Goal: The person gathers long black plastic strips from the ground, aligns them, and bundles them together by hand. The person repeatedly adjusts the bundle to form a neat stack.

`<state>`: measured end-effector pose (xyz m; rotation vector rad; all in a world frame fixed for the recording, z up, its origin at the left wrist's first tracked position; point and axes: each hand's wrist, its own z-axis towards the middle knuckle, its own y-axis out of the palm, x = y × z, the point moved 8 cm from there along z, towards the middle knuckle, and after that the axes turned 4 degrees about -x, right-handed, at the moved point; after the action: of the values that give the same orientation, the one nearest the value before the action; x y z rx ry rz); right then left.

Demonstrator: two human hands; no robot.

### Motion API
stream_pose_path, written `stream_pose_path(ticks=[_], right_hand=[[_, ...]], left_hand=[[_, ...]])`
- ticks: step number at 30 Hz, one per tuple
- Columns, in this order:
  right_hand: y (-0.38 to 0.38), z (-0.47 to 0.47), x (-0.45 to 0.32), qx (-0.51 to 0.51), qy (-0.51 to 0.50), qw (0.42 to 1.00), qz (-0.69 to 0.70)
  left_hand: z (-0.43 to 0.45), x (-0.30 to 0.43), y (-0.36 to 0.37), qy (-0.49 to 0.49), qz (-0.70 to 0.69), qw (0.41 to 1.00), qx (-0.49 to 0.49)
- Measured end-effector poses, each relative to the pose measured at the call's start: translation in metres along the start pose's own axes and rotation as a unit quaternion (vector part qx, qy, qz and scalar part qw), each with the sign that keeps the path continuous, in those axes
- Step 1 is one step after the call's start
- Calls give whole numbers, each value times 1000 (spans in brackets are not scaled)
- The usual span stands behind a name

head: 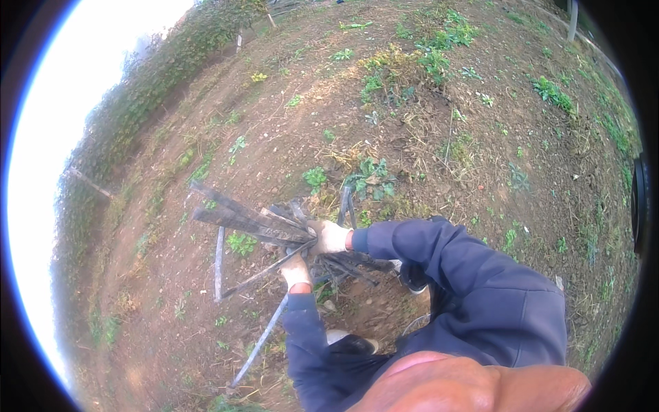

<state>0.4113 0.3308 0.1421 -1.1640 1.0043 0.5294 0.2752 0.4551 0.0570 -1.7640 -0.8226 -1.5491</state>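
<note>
A bundle of flat, dark grey strips, which look like drip irrigation tape, is gathered between my hands above the soil. My right hand, in a pale work glove, grips the bundle at its narrow middle. Just below and to the left, my left hand, gloved the same way, closes around the same spot. The strips fan out to the upper left, and more dark ends stick out under my right wrist. One pale strip trails down to the ground past my left sleeve. The fingers are partly hidden by the strips.
Bare brown soil with weeds surrounds me. A leafy green plant grows just beyond the bundle. Rows of leafy vines with posts line the left side. My shoes stand close below the bundle. A pale post rises at the upper right.
</note>
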Motion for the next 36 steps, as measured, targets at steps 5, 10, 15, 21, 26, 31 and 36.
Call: stream_pose_path(ticks=[5,10,15,21,26,31,36], right_hand=[[-3,-2,2,-4,-14,999,34],[-8,-7,-3,12,-39,996,84],[-13,-11,-12,-1,-31,997,64],[-31,-8,-11,24,-8,999,47],[-45,5,-7,16,-1,1000,0],[-126,14,34,144,117,980,72],[-247,-9,103,396,188,889,131]], left_hand=[[-13,37,6,46,-33,998,-37],[-21,48,13,22,-167,985,-39],[-21,63,8,69,-34,993,-90],[-32,92,22,24,-117,986,-113],[-35,129,12,157,298,941,33],[-13,82,-44,169,387,907,9],[-11,0,-144,37,539,841,-30]])
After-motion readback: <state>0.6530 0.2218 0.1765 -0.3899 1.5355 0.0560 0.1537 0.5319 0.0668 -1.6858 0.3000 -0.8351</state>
